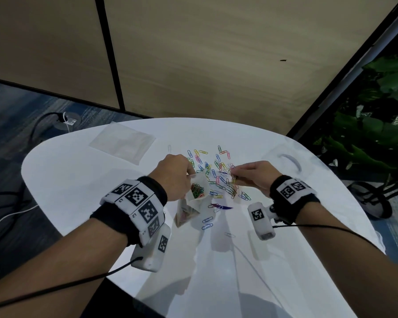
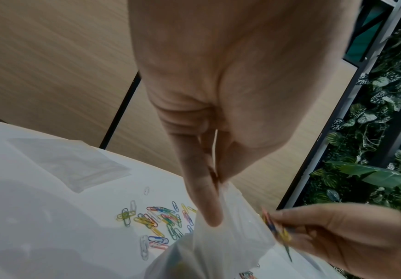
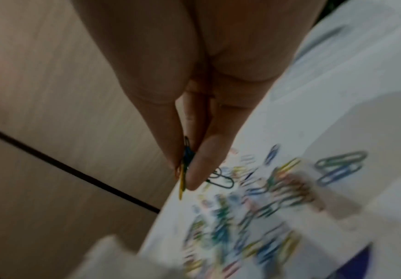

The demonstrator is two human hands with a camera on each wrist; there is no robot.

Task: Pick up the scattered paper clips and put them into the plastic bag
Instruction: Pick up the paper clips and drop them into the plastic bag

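spare bag [image 1: 122, 143] beyond clips [image 1: 216, 166], table [image 1: 78, 180]

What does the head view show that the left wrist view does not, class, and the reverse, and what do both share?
Only the head view shows the clips already inside the plastic bag, both wrist bands, and a dark blue scrap on the table.

Only the left wrist view shows, close up, the left hand pinching the bag's rim between thumb and fingers.

Both show the right hand gripping a bunch of clips beside the bag, the loose clips on the table, and a spare flat bag farther back.
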